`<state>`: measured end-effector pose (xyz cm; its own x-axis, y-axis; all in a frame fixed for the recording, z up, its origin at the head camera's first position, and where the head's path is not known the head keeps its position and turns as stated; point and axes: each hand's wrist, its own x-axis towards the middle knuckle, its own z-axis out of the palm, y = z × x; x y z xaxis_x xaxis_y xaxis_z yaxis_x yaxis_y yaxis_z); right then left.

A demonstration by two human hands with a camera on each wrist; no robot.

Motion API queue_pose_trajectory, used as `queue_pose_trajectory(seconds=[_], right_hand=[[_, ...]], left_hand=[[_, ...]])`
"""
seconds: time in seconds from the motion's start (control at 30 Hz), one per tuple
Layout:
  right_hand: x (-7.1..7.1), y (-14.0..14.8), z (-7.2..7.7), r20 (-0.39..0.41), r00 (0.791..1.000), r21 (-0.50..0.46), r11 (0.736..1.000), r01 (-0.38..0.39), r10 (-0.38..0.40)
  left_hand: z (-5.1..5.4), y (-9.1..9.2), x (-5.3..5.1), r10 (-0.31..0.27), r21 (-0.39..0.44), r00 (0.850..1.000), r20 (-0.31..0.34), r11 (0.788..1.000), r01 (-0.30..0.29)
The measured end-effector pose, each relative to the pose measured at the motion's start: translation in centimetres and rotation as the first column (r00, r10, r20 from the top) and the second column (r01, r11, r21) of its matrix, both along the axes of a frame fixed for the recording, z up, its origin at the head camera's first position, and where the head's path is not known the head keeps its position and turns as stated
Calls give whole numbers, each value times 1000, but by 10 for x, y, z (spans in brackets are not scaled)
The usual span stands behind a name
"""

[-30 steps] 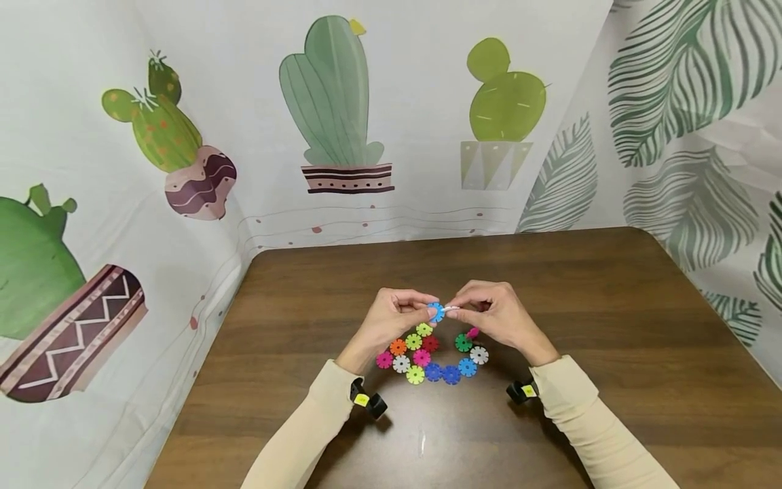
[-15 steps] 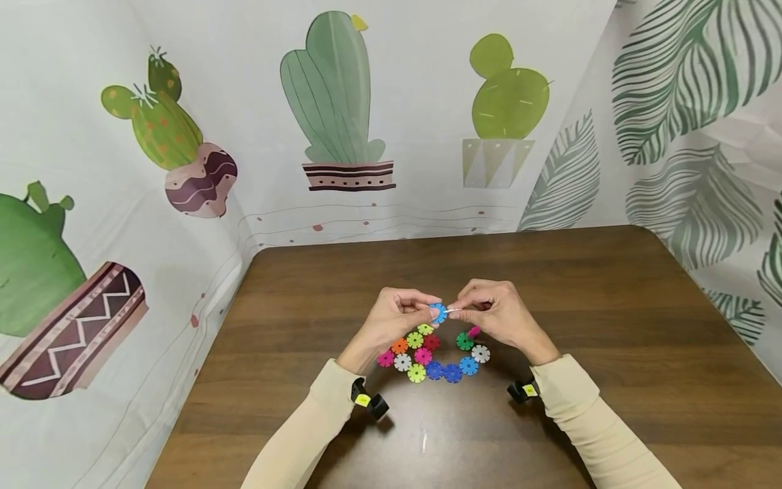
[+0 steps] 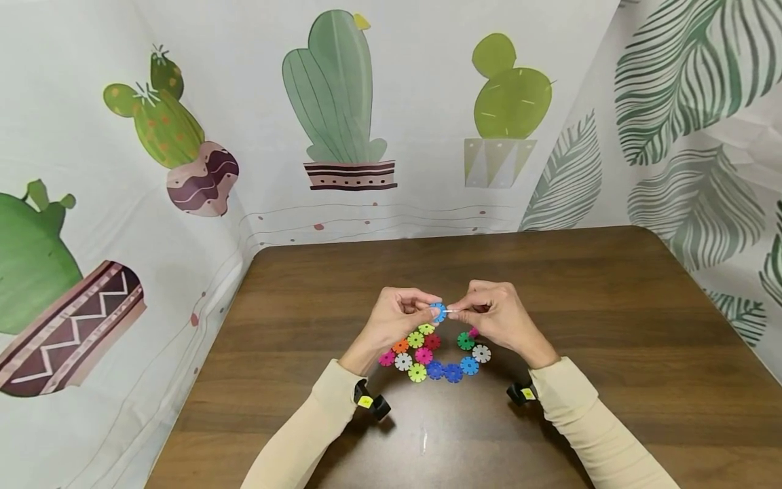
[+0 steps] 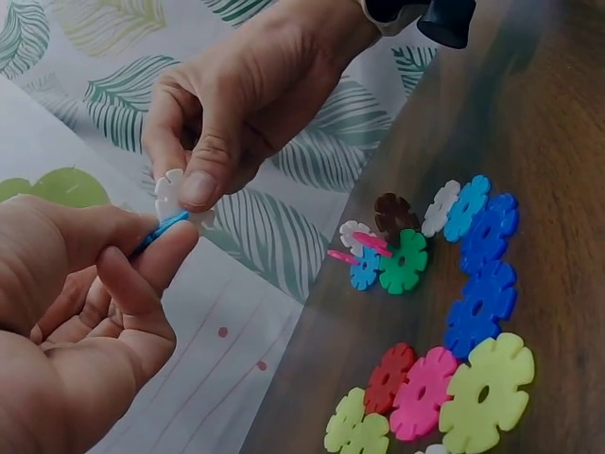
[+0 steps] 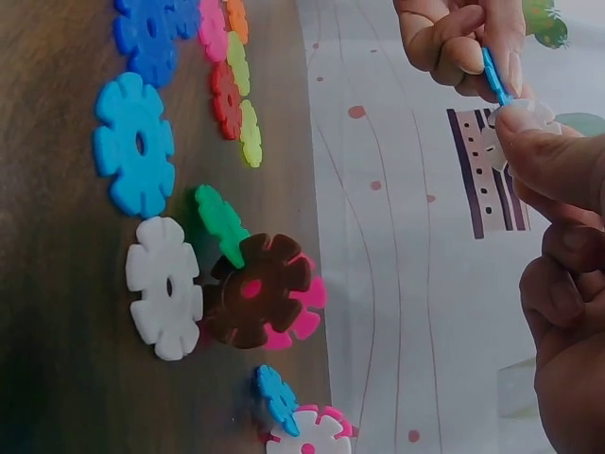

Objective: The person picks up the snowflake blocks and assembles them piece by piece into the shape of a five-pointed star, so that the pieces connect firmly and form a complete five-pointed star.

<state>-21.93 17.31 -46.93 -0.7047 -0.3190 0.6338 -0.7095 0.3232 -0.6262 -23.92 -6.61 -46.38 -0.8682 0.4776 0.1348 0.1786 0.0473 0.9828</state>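
In the head view my left hand point(image 3: 397, 322) pinches a blue notched flower disc point(image 3: 437, 312) between thumb and fingers. My right hand point(image 3: 501, 316) pinches a white notched flower disc point(image 4: 168, 195), seen almost edge-on from the head. The two discs meet at their rims, roughly crosswise to each other, above the table; fingertips hide part of both, so how deep the notches fit I cannot tell. Below the hands lies a curved chain of coloured flower discs, among them a yellow-green disc point(image 4: 487, 392), a dark blue disc point(image 4: 480, 307) and a green disc point(image 4: 405, 262).
The brown wooden table point(image 3: 318, 272) carries everything. Near the green disc, a brown disc point(image 5: 269, 288) and pink discs stand at angles. Another white disc point(image 5: 310, 433) joins a small light-blue disc point(image 5: 276, 397) beside them. A cactus-print cloth point(image 3: 427, 217) hangs behind the table.
The white disc has turned in my right fingers from slightly tilted to nearly edge-on against the blue disc. Both hands have stayed almost in place.
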Motion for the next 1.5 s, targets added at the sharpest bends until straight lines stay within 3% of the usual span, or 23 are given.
queue_pose_trajectory(seconds=[0.17,0.57,0.73,1.03,1.27,1.5], right_hand=[[1,0,1,20,1000,-44,999,-15,16],[-1,5,3,199,979,-89,996,-18,36],[0,6,6,213,977,-38,999,9,-1],[1,13,9,209,977,-31,999,41,-33],[1,8,7,219,975,-28,1000,-14,20],[2,6,9,195,980,-39,999,-22,30]], left_hand=[[-2,1,0,-15,37,1000,26,999,14],[2,1,3,-104,180,986,132,980,80],[4,1,2,-94,155,989,111,985,76],[9,-6,1,-25,147,989,145,989,4],[5,-1,4,-86,154,984,155,986,62],[5,0,5,-97,159,982,162,985,71]])
